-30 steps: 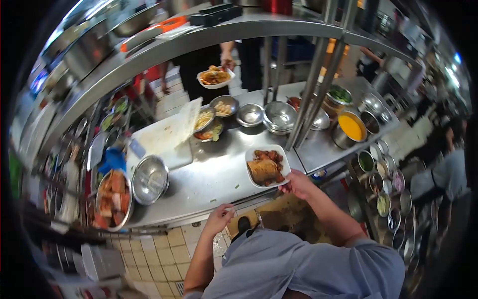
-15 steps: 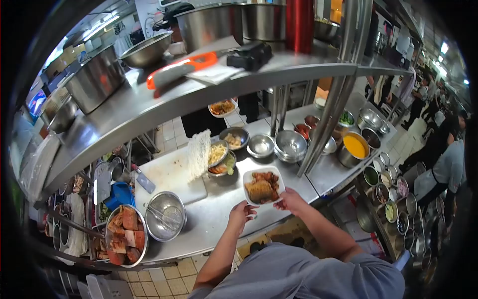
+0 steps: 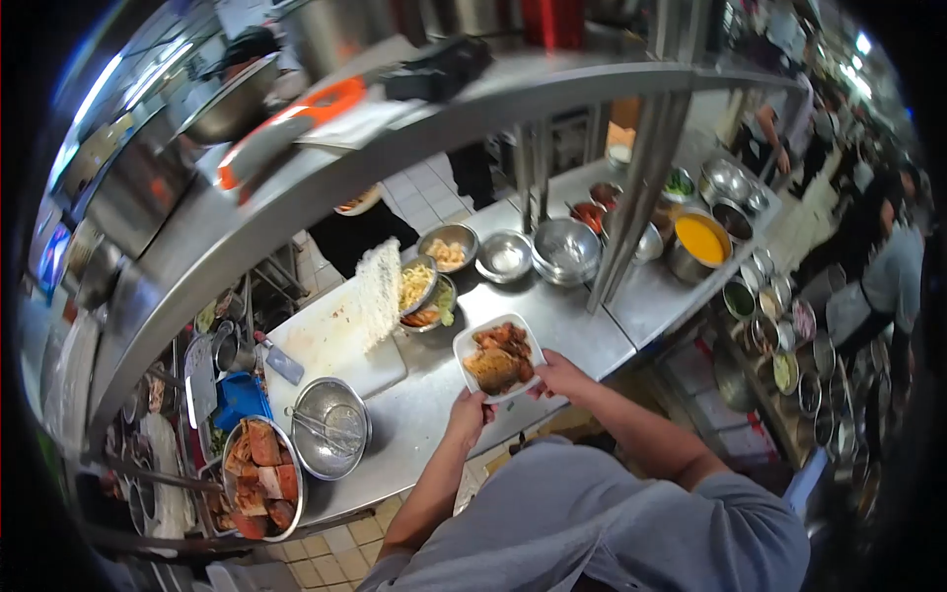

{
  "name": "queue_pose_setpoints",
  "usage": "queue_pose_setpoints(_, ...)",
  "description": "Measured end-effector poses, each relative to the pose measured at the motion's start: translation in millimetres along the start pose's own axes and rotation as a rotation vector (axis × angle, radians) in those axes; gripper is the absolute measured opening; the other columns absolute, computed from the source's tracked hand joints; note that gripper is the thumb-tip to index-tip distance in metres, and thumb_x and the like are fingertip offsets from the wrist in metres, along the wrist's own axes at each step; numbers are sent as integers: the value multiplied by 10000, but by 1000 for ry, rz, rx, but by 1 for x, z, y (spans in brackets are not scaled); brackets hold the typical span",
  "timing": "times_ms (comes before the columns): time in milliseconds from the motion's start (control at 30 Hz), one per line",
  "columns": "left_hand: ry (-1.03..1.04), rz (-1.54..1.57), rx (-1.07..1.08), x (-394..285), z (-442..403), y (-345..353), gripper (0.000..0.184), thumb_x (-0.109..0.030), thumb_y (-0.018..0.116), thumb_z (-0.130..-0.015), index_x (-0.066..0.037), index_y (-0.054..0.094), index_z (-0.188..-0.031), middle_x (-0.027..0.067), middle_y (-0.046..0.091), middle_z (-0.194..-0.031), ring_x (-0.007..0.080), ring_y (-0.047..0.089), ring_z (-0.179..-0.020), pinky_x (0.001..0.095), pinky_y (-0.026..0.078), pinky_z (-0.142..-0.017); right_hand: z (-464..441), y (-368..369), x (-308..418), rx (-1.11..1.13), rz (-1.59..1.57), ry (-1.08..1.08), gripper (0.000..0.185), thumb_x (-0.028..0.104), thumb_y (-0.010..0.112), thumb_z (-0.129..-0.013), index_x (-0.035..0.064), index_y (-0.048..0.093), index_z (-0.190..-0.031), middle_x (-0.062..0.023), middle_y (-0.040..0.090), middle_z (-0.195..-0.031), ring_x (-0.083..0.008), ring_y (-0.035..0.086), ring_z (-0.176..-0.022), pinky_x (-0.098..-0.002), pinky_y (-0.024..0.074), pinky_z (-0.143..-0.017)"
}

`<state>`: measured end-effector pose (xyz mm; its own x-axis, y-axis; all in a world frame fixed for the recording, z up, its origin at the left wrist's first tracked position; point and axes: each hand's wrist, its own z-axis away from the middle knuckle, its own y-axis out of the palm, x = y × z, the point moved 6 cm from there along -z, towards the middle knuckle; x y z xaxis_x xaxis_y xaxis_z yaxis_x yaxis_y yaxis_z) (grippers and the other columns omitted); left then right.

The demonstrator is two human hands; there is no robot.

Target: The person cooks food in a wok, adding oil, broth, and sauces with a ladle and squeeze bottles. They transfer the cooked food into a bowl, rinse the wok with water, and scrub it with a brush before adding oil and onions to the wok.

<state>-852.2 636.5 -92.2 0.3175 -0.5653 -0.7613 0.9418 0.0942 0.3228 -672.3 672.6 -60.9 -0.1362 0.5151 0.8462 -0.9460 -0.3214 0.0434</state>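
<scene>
A squarish white bowl (image 3: 460,347) is held level over the steel worktop's front edge. Browned pieces of cooked food (image 3: 501,355) fill it; their exact kind I cannot make out. My left hand (image 3: 470,416) grips its near-left corner, fingers partly hidden underneath. On the right side, my right hand (image 3: 557,377) closes on the rim. Beyond the bowl stand a bowl of pale yellow strips (image 3: 418,284) and a bowl of orange and green food (image 3: 430,314). A white lacy sheet (image 3: 380,296) leans beside them.
A cutting board (image 3: 326,345) carries a cleaver (image 3: 283,363). Left of me are a steel bowl with a whisk (image 3: 333,434) and a bowl of reddish chunks (image 3: 258,483). An overhead steel shelf (image 3: 395,138) crosses in front. A pot of yellow liquid (image 3: 701,243) stands right; co-workers (image 3: 868,306) are beyond.
The view has shifted. The white bowl is slightly farther left in it, and my left hand has closed on its near corner. The dish behind the shelf has moved left, partly hidden.
</scene>
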Motion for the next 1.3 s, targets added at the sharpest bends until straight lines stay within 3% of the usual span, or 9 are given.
queue_pose_setpoints(67,30,18,-97,3,-14,-13,115,-71,422,-810,-33,455,-913,97,505,-690,148,457,-520,255,380,-441,-2,-1,-8,93,-10,22,296,325,369,-945,99,424,-1127,-97,646,-895,-147,608,-646,-254,429,-532)
queue_pose_setpoints(133,5,69,-123,-7,-21,-17,52,-80,429,-798,-61,450,-754,71,473,-612,138,419,-494,252,349,-434,6,-4,-6,114,-151,-56,412,429,354,-947,103,406,-1194,-92,642,-914,-129,593,-662,-254,429,-570)
queue_pose_setpoints(233,46,49,-114,-45,-23,-8,115,-69,420,-785,-80,426,-671,47,418,-552,135,353,-471,273,300,-439,-6,-28,-30,-53,-101,-165,424,401,381,-941,86,413,-1223,-104,633,-874,-184,596,-681,-311,442,-600)
queue_pose_setpoints(300,84,2,-84,-74,-32,-3,102,-67,416,-789,-79,424,-688,45,417,-556,134,349,-471,271,295,-437,-8,-62,-44,-639,714,-430,391,310,472,-902,74,447,-1213,-130,599,-977,-251,589,-876,-383,449,-735)
queue_pose_setpoints(400,100,-20,-102,-115,-49,9,49,-87,400,-820,-86,415,-773,34,417,-584,116,340,-486,264,297,-451,14,-70,-58,-906,867,-575,386,235,536,-844,71,481,-1188,-122,536,-1115,-279,502,-1070,-425,395,-875)
queue_pose_setpoints(500,80,0,-51,-148,-66,25,65,-105,398,-842,-87,416,-782,30,434,-583,115,371,-475,253,311,-431,11,-72,-77,-886,808,-632,362,218,544,-830,85,502,-1164,-74,480,-1214,-251,461,-1131,-412,356,-927)
queue_pose_setpoints(667,25,167,59,-181,-99,50,210,-239,321,-957,-100,413,-830,2,442,-610,91,369,-496,250,316,-454,9,-75,-84,-862,813,-726,328,128,542,-788,95,530,-1114,-63,501,-1194,-238,474,-1125,-398,360,-916)
queue_pose_setpoints(800,60,183,54,-195,-119,61,161,-198,319,-924,-83,429,-898,-11,450,-637,84,381,-517,243,316,-493,10,-77,-90,-866,823,-795,348,59,530,-740,98,541,-1086,-64,508,-1188,-222,478,-1125,-389,368,-906)
queue_pose_setpoints(1300,147,173,23,-215,-144,102,149,-199,298,-947,-108,399,-885,16,453,-650,95,407,-531,239,351,-491,13,-79,-87,-797,857,-772,412,76,553,-711,106,532,-1121,-59,493,-1205,-236,468,-1131,-390,379,-890)
